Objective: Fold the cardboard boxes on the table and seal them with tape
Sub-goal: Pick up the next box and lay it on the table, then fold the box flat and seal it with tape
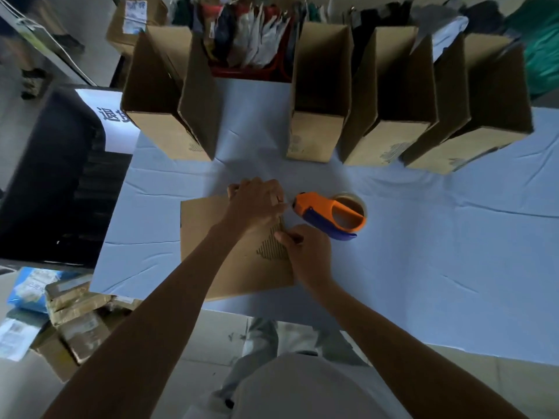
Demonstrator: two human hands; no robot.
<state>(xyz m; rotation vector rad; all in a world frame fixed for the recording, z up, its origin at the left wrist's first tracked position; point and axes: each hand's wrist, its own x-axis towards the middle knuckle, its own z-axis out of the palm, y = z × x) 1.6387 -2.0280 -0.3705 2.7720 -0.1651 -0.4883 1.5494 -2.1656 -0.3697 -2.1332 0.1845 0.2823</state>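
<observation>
off to the left of the surface [453, 252] there's a heap of taped parcels [75, 316] on the floor, with a dark bulky shape [45, 176] above it that i can't make out. the surface itself has a pale, creased sheet over it.

along the far edge, the first open box [163, 116] stands upright with its flaps up. right of it, behind the gap, is a red basket [248, 71] crammed with bagged items.

nearer the person, the flat cardboard box [205, 237] lies unfolded on the sheet, its near edge close to the edge of the surface. a patch near its right side is torn down to the ribbing. the left hand [257, 204] reaches across the flat cardboard box to the far right corner, fingers curled over the far edge and gripping it. the right hand [308, 255] sits just beside it on the right edge, thumb on top, pinching the board.

just right of both hands, the orange and blue tape dispenser [329, 213] lies on its side on the sheet with its roll still in it, its nose pointing at the left hand and nearly touching it.

further right along the back, the second open box [317, 116], third open box [390, 116] and fourth open box [472, 122] stand side by side, close together, flaps raised, each leaning outward a little from where i stand.
</observation>
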